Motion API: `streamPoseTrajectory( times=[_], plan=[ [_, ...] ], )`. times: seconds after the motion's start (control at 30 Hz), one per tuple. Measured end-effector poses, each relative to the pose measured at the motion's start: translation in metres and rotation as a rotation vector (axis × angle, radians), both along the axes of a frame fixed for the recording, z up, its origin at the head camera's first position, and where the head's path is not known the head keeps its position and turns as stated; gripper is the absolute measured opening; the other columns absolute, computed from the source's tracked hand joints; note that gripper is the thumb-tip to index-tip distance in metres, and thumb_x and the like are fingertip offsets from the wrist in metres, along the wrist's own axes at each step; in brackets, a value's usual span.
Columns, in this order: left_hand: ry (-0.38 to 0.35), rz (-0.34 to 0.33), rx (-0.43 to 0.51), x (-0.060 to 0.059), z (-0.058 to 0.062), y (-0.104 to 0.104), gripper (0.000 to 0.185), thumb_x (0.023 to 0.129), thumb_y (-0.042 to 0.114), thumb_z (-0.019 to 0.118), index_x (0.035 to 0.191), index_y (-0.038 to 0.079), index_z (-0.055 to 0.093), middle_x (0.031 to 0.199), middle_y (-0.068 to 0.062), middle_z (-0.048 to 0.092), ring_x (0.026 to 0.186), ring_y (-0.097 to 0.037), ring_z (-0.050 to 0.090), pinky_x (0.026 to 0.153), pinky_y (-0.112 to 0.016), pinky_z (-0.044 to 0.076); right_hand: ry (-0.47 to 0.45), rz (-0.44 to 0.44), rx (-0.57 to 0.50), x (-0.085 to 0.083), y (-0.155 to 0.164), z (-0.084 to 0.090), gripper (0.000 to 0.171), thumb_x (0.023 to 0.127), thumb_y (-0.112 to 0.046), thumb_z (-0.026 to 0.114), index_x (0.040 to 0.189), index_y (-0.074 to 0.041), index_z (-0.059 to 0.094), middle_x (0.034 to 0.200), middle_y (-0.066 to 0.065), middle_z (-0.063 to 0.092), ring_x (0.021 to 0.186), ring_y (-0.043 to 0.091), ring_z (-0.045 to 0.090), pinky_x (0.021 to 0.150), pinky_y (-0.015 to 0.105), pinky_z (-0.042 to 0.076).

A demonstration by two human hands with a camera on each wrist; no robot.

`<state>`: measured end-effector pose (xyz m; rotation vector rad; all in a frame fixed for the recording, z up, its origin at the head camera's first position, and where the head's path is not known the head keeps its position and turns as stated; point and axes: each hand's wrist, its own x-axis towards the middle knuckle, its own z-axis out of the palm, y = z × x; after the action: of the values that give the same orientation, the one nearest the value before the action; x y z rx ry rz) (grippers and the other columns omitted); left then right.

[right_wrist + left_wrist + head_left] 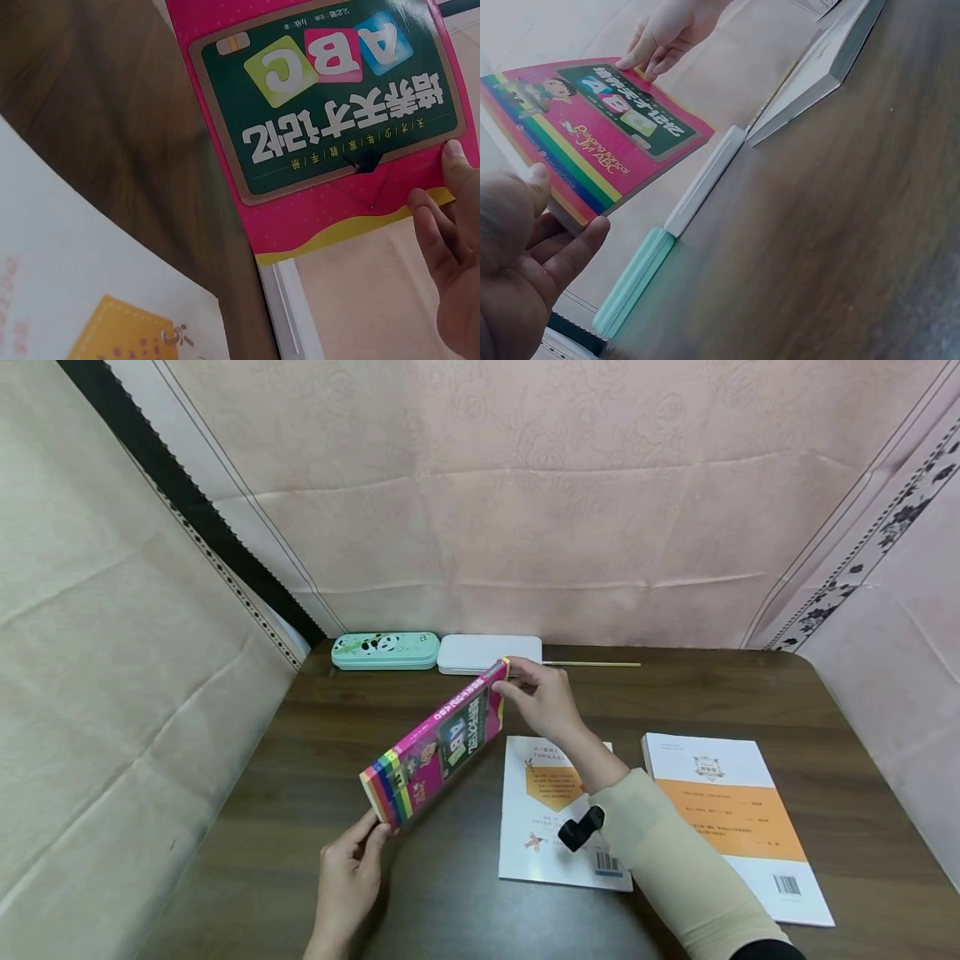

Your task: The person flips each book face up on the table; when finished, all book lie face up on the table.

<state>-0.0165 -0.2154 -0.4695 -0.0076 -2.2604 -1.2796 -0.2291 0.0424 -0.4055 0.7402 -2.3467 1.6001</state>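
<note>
A pink book (438, 747) is held tilted above the table between both hands. Its cover shows a green blackboard panel with the letters A, B, C and a rainbow stripe near one end. My left hand (348, 868) pinches the lower near corner, thumb (538, 187) on the cover and fingers underneath. At the far end, my right hand (551, 697) pinches the opposite edge beside a yellow border; in the right wrist view its thumb (454, 159) lies on the cover. The book's underside is hidden.
At the table's back edge lie a mint pencil case (386, 652) with pandas, a white case (487, 650) and a thin stick (600, 664). Below my right forearm lies a white-and-orange booklet (551, 856); a larger white-and-orange book (776, 872) sits to its right.
</note>
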Motion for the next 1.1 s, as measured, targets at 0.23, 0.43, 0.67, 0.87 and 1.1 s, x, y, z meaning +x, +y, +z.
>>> streamPoseTrajectory(
  times=[0.23,0.43,0.67,0.87,1.1],
  plan=[
    [-0.043,0.046,0.045,0.002,0.005,0.001,0.028,0.096,-0.002,0.064,0.124,-0.005,0.069,0.096,-0.017,0.076,0.069,-0.015,0.07,0.053,-0.019,0.052,-0.001,-0.066,0.006,0.004,-0.004,0.004,0.036,0.09,-0.021,0.079,0.123,-0.008,0.073,0.096,0.005,0.075,0.077,0.016,0.064,0.069,0.028,0.057],
    [-0.07,0.059,0.059,0.003,0.008,0.001,0.026,0.098,-0.001,0.063,0.123,-0.008,0.069,0.099,-0.019,0.075,0.067,-0.009,0.067,0.052,-0.019,0.051,-0.045,-0.065,-0.025,0.005,-0.006,-0.001,0.039,0.089,-0.021,0.08,0.125,-0.006,0.072,0.102,0.007,0.075,0.083,0.018,0.07,0.076,0.03,0.06],
    [-0.117,0.049,0.106,0.004,0.008,0.002,0.027,0.1,0.002,0.061,0.124,-0.009,0.067,0.101,-0.019,0.075,0.076,-0.008,0.069,0.059,-0.023,0.057,-0.087,-0.056,-0.022,0.002,-0.007,-0.008,0.037,0.09,-0.023,0.079,0.124,-0.008,0.072,0.099,0.005,0.075,0.083,0.017,0.069,0.076,0.03,0.06],
    [-0.17,0.05,0.183,0.003,0.006,0.001,0.03,0.1,0.0,0.061,0.126,-0.014,0.063,0.111,-0.026,0.071,0.088,-0.004,0.07,0.071,-0.018,0.057,-0.141,-0.082,-0.008,0.0,-0.01,-0.017,0.038,0.089,-0.025,0.08,0.122,-0.009,0.074,0.096,0.003,0.075,0.082,0.017,0.068,0.071,0.028,0.06],
    [-0.254,0.05,0.288,0.003,0.008,-0.002,0.041,0.097,-0.005,0.063,0.135,-0.016,0.053,0.123,-0.031,0.064,0.1,-0.005,0.068,0.082,-0.019,0.054,-0.187,-0.075,0.033,-0.001,-0.019,-0.03,0.032,0.093,-0.021,0.076,0.123,-0.01,0.074,0.1,0.004,0.076,0.082,0.015,0.068,0.071,0.027,0.059]
  ],
)
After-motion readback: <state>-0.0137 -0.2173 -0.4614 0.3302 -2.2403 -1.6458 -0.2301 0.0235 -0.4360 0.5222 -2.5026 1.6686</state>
